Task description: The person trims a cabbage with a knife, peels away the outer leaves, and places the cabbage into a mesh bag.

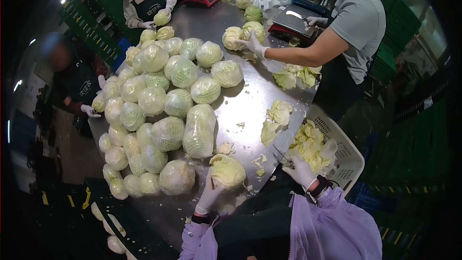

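My left hand, in a white glove, is closed around the side of a trimmed, pale cabbage at the near edge of the steel table. Gloved as well, my right hand is off to the right, over the edge of a crate of leaves. Its fingers are closed on what looks like a thin knife, seen nearly edge-on. Left of the held cabbage lie a large wrapped cabbage and several more wrapped in film and net, such as one long pair.
A white plastic crate holds loose cabbage leaves. More leaves and scraps lie on the table. Across it, a co-worker's gloved hand touches a cabbage beside a red scale. Two other people stand at the far left.
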Demonstrator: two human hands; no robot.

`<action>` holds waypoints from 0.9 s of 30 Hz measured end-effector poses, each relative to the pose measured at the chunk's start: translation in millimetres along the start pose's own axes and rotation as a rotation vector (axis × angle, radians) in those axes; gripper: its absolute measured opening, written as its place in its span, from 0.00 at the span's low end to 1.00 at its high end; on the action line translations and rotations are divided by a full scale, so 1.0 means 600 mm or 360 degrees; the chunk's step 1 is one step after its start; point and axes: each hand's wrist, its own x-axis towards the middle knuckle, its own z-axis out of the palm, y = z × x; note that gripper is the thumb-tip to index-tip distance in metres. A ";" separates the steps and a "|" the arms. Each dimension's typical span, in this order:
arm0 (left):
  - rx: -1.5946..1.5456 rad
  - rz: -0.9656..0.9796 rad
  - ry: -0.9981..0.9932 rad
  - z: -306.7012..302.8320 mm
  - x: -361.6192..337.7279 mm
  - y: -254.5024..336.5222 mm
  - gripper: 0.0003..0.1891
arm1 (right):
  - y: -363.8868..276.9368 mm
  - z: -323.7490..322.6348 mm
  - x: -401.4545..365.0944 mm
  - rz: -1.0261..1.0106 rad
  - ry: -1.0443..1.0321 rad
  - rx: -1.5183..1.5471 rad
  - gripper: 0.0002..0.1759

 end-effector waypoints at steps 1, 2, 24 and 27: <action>-0.0001 -0.0013 0.0005 0.015 0.001 -0.006 0.50 | -0.013 0.011 0.002 0.0006 -0.0012 0.0003 0.16; 0.0090 0.0036 0.0109 0.028 0.002 -0.012 0.50 | -0.036 0.034 0.006 -0.0013 -0.0078 0.0459 0.19; -0.0698 0.0376 0.0048 0.034 0.058 0.048 0.42 | -0.090 -0.078 0.083 -0.0052 -0.0148 0.0827 0.34; -0.0511 0.0564 0.0049 0.055 0.066 0.067 0.41 | -0.191 -0.055 0.076 0.0220 -0.0600 0.1518 0.27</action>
